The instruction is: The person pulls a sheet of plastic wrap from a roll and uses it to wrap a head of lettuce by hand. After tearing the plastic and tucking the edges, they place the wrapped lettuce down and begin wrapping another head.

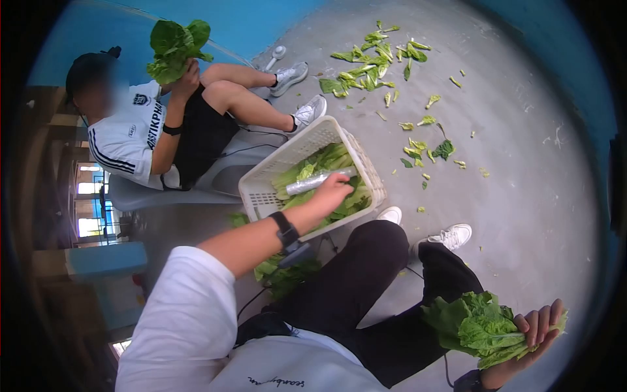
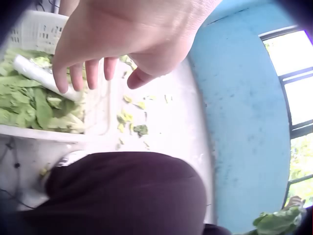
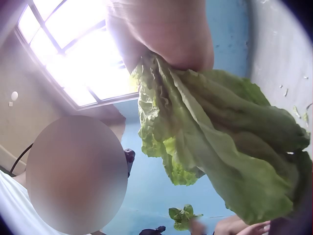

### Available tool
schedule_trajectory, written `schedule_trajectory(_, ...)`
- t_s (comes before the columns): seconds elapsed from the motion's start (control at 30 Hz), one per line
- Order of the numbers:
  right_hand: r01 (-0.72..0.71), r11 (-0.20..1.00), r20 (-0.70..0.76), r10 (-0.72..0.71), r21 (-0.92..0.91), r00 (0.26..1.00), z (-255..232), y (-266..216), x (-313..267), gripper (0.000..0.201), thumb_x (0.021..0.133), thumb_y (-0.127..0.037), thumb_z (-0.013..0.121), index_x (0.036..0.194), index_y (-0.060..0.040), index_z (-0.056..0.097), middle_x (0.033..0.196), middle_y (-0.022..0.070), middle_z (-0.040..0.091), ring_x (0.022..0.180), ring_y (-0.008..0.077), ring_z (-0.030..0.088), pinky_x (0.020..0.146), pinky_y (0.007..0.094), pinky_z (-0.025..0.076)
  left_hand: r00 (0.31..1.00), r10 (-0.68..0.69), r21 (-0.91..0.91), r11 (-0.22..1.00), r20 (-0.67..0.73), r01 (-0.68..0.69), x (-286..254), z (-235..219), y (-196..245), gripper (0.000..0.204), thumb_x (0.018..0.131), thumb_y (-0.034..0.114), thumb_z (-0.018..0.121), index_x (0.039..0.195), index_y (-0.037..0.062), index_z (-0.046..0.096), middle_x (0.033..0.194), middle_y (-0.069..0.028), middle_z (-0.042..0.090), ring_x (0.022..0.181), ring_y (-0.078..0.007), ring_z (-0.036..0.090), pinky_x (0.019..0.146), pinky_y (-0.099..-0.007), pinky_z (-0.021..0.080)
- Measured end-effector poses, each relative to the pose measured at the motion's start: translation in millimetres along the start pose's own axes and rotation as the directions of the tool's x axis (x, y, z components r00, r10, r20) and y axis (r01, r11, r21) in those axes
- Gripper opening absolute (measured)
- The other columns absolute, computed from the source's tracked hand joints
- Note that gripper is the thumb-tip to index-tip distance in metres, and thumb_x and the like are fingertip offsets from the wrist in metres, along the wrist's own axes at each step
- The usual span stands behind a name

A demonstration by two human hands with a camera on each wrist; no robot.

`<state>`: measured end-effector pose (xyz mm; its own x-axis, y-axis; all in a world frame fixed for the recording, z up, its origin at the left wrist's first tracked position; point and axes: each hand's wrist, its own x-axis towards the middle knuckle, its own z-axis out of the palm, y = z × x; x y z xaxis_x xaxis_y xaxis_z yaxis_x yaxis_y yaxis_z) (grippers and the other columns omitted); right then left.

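Right hand around the stem end of leafy greens.

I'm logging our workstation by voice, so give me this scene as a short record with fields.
Left grip: fingers open over the shiny roll; contact unclear
Right grip: curled around a leafy bunch, held off to the side
Container: white perforated crate
Crate contents: greens, with the roll lying on top
Floor: gray, with scattered leaf pieces
Other person: seated across the crate, holding up another leafy bunch
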<state>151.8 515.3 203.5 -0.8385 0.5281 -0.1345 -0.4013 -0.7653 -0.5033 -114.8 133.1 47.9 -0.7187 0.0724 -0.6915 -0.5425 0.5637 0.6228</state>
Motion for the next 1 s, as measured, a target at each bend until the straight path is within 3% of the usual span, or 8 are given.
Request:
schedule_trajectory(0.13, 0.033, 0.999, -0.075, -0.034, -0.016, 0.997, 2, -6, 2, 0.021, 0.103, -0.018, 0.057, 0.103, -0.0115, 0.037, 0.073, -0.0031, 0.04, 0.057, 0.0052, 0.043, 0.071, 0.0267, 0.049, 0.894, 0.393, 0.316, 0.894, -0.217, -0.316, 58, 10, -10, 0.026, 0.09, 0.015, 0.061, 0.114, 0.0044, 0.059, 0.102, -0.0116, 0.065, 0.096, -0.026, 0.062, 0.085, -0.0382, 0.05)
schedule_trajectory(0.2, -0.012, 0.981, -0.096, -0.007, -0.192, 0.995, 9, -25, -4, 0.025, 0.099, -0.024, 0.065, 0.107, -0.0115, 0.045, 0.075, -0.005, 0.041, 0.062, 0.0057, 0.041, 0.07, 0.0257, 0.042, 0.76, 0.625, 0.679, 0.638, -0.179, -0.364, 73, -5, -24, 0.021, 0.086, 0.011, 0.061, 0.106, 0.0043, 0.06, 0.098, -0.0165, 0.066, 0.097, -0.0359, 0.063, 0.084, -0.0456, 0.051)
schedule_trajectory(0.23, -0.034, 0.959, -0.115, 0.001, -0.282, 0.993, 12, -31, -10, 0.028, 0.097, -0.027, 0.069, 0.109, -0.0114, 0.049, 0.076, -0.006, 0.041, 0.064, 0.006, 0.039, 0.069, 0.0252, 0.039, 0.774, 0.625, 0.767, 0.545, -0.102, -0.339, 84, -19, -41, 0.023, 0.085, 0.013, 0.063, 0.107, 0.0047, 0.06, 0.101, -0.0159, 0.067, 0.1, -0.0384, 0.063, 0.084, -0.0485, 0.051)
schedule_trajectory(0.33, -0.013, 0.9, -0.246, -0.105, -0.436, 0.964, 16, -50, -26, 0.024, 0.098, -0.026, 0.067, 0.104, -0.011, 0.05, 0.074, -0.0066, 0.041, 0.063, 0.0055, 0.038, 0.066, 0.0244, 0.037, 0.957, 0.259, 0.799, 0.599, -0.131, -0.053, 114, -50, -110, 0.044, 0.086, 0.024, 0.066, 0.125, 0.0039, 0.058, 0.122, -0.0241, 0.061, 0.112, -0.0428, 0.06, 0.095, -0.0499, 0.048)
schedule_trajectory(0.43, -0.02, 0.861, -0.273, -0.138, -0.508, 0.952, 10, -67, -45, 0.024, 0.097, -0.025, 0.066, 0.109, -0.0082, 0.052, 0.073, -0.0063, 0.04, 0.063, 0.0058, 0.038, 0.065, 0.0244, 0.036, 0.966, -0.144, 0.768, 0.586, -0.215, 0.258, 127, -54, -148, 0.067, 0.085, 0.027, 0.066, 0.145, 0.0088, 0.044, 0.144, -0.0204, 0.049, 0.132, -0.0403, 0.05, 0.107, -0.0494, 0.044)
schedule_trajectory(0.63, 0.036, 0.872, -0.415, -0.269, -0.488, 0.869, 29, -41, -36, 0.021, 0.099, -0.017, 0.06, 0.114, -0.003, 0.057, 0.072, -0.0064, 0.042, 0.061, 0.0078, 0.04, 0.063, 0.0231, 0.037, 0.936, 0.024, 0.738, 0.622, -0.351, 0.261, 140, -55, -199, 0.075, 0.083, 0.027, 0.07, 0.15, 0.0109, 0.04, 0.148, -0.017, 0.045, 0.142, -0.0368, 0.038, 0.115, -0.0478, 0.037)
schedule_trajectory(0.73, -0.023, 0.904, -0.397, -0.164, -0.428, 0.903, 24, -39, -20, 0.021, 0.097, -0.015, 0.065, 0.113, -0.0046, 0.057, 0.072, -0.0055, 0.047, 0.062, 0.0078, 0.044, 0.063, 0.0238, 0.042, 0.905, 0.077, 0.749, 0.593, -0.418, 0.295, 158, -59, -216, 0.074, 0.084, 0.026, 0.069, 0.15, 0.0117, 0.04, 0.149, -0.016, 0.045, 0.141, -0.0372, 0.038, 0.118, -0.0514, 0.031)
schedule_trajectory(1.0, -0.205, 0.906, -0.356, 0.066, -0.37, 0.932, 30, -25, 9, 0.021, 0.091, -0.012, 0.072, 0.106, -0.0088, 0.057, 0.068, -0.0038, 0.055, 0.059, 0.0076, 0.049, 0.058, 0.0227, 0.047, 0.925, -0.178, 0.806, 0.455, -0.334, 0.379, 171, -88, -216, 0.052, 0.083, 0.029, 0.071, 0.129, 0.0112, 0.056, 0.133, -0.015, 0.057, 0.132, -0.0359, 0.049, 0.111, -0.0555, 0.037)
